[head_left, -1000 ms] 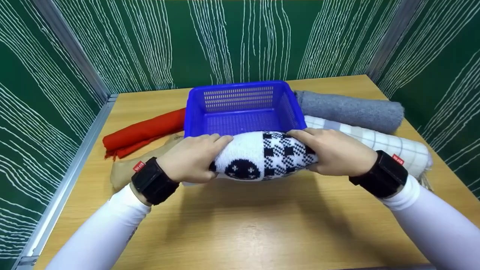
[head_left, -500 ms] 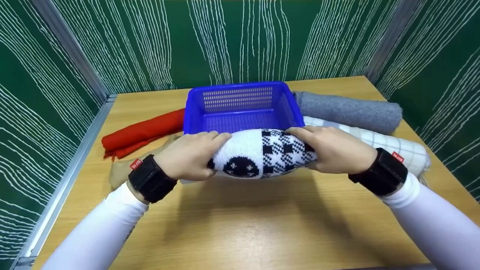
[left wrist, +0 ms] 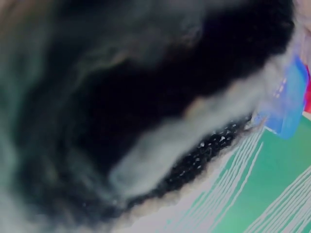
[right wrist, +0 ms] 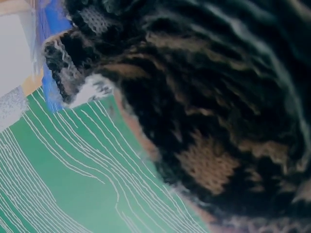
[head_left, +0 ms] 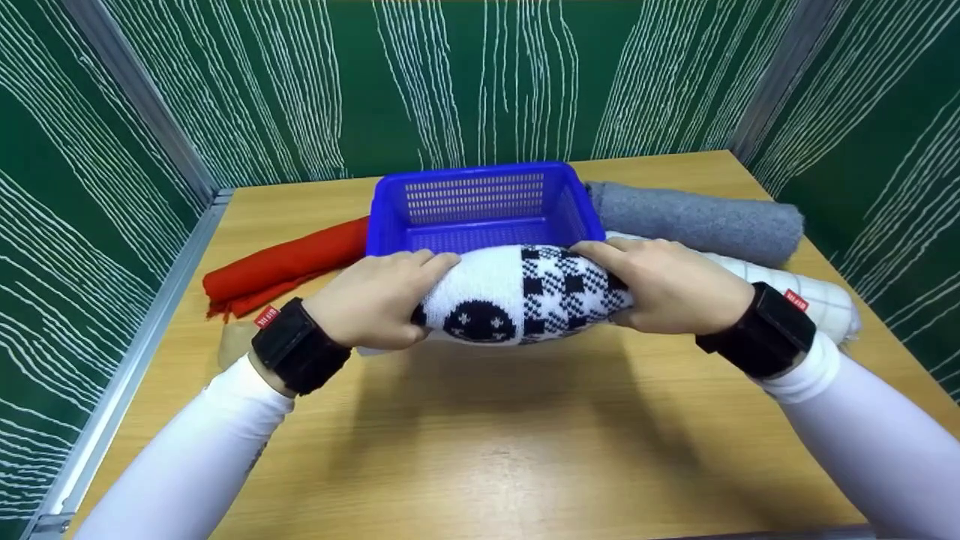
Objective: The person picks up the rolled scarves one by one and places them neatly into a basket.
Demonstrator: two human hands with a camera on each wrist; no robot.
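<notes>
A rolled black-and-white knitted scarf (head_left: 491, 271), with a dark round face motif on its left half and checks on its right, is held level between both hands. My left hand (head_left: 375, 300) grips its left end and my right hand (head_left: 664, 286) its right end, thumbs on the near side. It overlaps the near side of a blue plastic basket (head_left: 472, 176) in the head view. Blurred dark folds of the scarf (right wrist: 209, 165) fill much of the right wrist view; the left wrist view shows its dark roll (left wrist: 209, 150) very close.
A red rolled cloth (head_left: 289, 262) lies left of the basket, and a tan one (head_left: 234, 341) is mostly hidden behind the left forearm. To the right lie a grey roll (head_left: 697, 217) and a white checked roll (head_left: 810, 292). Green walls enclose the wooden table (head_left: 487, 465).
Both hands have carried the scarf slightly up and away in the head view, covering more of the basket's near side. The grip looks the same, and the basket and other rolls stay put.
</notes>
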